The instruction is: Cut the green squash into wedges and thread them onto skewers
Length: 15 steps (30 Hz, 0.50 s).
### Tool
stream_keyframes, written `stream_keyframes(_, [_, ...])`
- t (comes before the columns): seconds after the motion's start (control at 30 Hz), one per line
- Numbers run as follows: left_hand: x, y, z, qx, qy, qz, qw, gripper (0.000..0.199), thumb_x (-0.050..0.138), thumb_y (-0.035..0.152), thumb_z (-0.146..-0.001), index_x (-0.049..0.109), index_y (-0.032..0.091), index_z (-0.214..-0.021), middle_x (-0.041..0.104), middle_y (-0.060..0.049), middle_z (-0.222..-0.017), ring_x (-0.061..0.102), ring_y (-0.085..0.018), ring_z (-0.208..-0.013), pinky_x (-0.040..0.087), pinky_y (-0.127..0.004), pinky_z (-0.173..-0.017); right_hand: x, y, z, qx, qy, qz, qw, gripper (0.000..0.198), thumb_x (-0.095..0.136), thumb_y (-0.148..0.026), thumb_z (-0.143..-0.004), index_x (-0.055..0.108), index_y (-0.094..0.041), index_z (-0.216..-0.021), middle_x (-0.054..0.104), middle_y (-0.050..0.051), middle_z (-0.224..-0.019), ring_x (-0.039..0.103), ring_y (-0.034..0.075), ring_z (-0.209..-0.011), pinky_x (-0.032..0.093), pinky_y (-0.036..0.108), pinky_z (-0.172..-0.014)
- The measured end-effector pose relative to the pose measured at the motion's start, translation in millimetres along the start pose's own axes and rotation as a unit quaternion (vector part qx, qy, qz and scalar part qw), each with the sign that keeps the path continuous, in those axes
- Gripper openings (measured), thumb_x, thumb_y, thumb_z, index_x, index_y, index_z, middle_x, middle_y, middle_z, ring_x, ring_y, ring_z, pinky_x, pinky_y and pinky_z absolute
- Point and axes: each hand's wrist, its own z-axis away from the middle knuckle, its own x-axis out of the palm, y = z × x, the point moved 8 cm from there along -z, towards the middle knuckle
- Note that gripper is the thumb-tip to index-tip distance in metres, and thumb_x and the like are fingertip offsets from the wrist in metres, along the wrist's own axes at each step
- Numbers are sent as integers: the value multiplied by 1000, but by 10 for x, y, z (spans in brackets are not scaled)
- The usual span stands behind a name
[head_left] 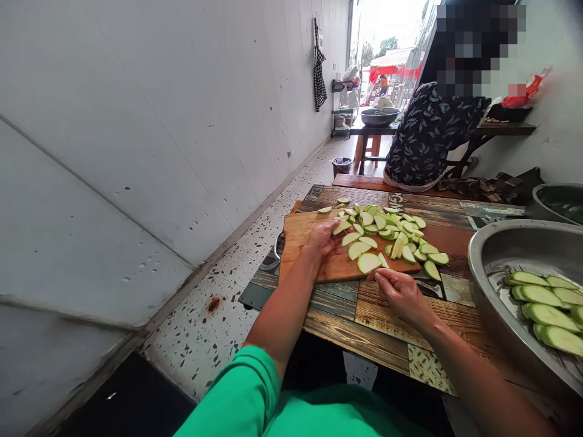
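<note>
Pale green zucchini slices (374, 220) lie in a loose heap on a wooden cutting board (300, 243), some spilling past its right edge onto the table. My left hand (324, 238) is over the board, its thumb and fingers closed on a half-round zucchini slice (341, 227) at the heap's left side. At the board's front edge, my right hand (396, 291) pinches the end of a thin stick that looks like a skewer; most of it is hidden. A larger zucchini slice (368, 263) is right at its fingertips.
A large metal basin (476, 255) with rows of zucchini slices stands on the table's right, another bowl (558, 203) behind it. Ahead, a person in a patterned shirt (421, 136) sits on a bench (364, 182). A white wall (182, 121) runs along the left.
</note>
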Motion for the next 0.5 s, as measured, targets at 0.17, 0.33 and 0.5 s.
stream_keyframes(0.17, [0,-41,-41,-3,-5,-1,1000,17,51,9,-89,66,6,-97,72,-12,-87,71,-19,-78,58,-37,-84,-4,16,-2,-2,3,-5,1000,41,42,-50,-87,63,-16,-81,35,-5,-50,33,11,-46,27,24,-46])
stream_keyframes(0.33, [6,-90,-55,-23,-11,8,1000,17,51,10,-90,66,7,-95,72,-13,-87,71,-19,-79,59,-34,-80,-12,-11,2,-1,7,-2,1000,39,43,-50,-86,62,-17,-80,36,-5,-50,33,11,-46,27,24,-44])
stream_keyframes(0.5, [-4,-98,-54,-28,-1,15,1000,14,53,9,-89,66,8,-93,71,-12,-87,71,-18,-80,58,-32,-79,-19,-5,0,-3,11,3,1000,39,44,-50,-85,63,-17,-79,36,-5,-48,34,11,-45,27,25,-45])
